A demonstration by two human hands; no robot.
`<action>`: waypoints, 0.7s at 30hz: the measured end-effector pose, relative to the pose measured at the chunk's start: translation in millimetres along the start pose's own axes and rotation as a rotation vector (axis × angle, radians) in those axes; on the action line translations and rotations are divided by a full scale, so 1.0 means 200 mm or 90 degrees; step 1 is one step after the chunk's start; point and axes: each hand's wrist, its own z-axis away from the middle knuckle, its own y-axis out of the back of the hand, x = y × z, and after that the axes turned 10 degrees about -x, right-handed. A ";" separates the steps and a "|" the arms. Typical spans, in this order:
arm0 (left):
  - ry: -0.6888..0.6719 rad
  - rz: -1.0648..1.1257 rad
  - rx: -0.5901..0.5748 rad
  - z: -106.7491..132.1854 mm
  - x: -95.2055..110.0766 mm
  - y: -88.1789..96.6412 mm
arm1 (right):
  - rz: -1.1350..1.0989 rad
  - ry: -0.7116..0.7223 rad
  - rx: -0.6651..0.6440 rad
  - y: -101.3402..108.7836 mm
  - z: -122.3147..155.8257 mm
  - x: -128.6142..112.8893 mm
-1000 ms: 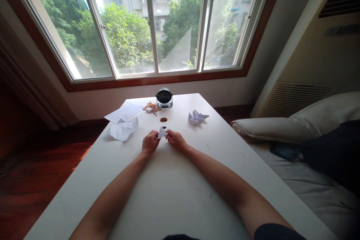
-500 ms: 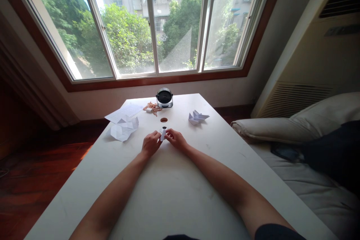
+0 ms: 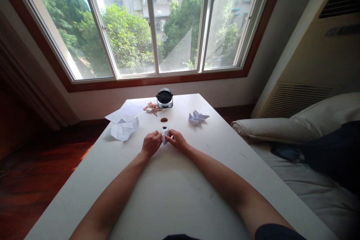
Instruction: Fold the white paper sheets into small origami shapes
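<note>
Between my two hands is a small piece of folded white paper (image 3: 165, 138), held low over the white table (image 3: 180, 183). My left hand (image 3: 152, 143) pinches its left side, fingers closed. From the other side my right hand (image 3: 176, 139) grips it between thumb and fingers. Just beyond the paper lies a small round white object with a dark centre (image 3: 164, 129). Folded paper boats (image 3: 198, 117) sit off to the right of my hands. Crumpled and creased white sheets (image 3: 124, 128) lie to the left.
A round black-and-silver device (image 3: 164, 98) stands at the table's far edge, beside a bundled orange-brown cord (image 3: 152, 109). A round hole (image 3: 164, 120) pierces the tabletop. A written sheet (image 3: 125, 111) lies at the far left. To the right is a sofa (image 3: 264, 129).
The folded paper has turned and spread wider between my fingers, dropping slightly towards me. More of the round white object behind it now shows. Both arms stay in nearly the same place.
</note>
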 end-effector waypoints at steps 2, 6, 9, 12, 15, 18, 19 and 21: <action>-0.001 -0.001 0.001 0.00 -0.01 0.00 | 0.017 -0.006 0.005 -0.01 0.00 0.01; 0.003 -0.016 -0.012 0.00 -0.01 -0.02 | 0.029 -0.006 -0.003 -0.01 0.00 0.01; 0.006 -0.013 -0.024 0.00 -0.01 -0.02 | 0.032 0.004 -0.013 -0.01 0.00 0.00; 0.010 0.000 -0.026 0.00 -0.02 -0.03 | 0.039 0.014 -0.022 -0.01 0.01 0.00; 0.015 0.009 -0.011 0.00 -0.02 -0.03 | 0.040 0.011 -0.020 -0.01 0.00 0.00; 0.008 0.024 0.011 0.00 -0.02 -0.03 | 0.024 0.004 -0.016 -0.01 0.00 0.00; 0.004 0.034 0.019 0.00 -0.02 -0.03 | 0.019 0.005 -0.017 -0.01 0.00 0.00; -0.005 0.058 0.035 0.01 -0.02 -0.02 | 0.014 0.013 -0.022 -0.01 0.00 0.00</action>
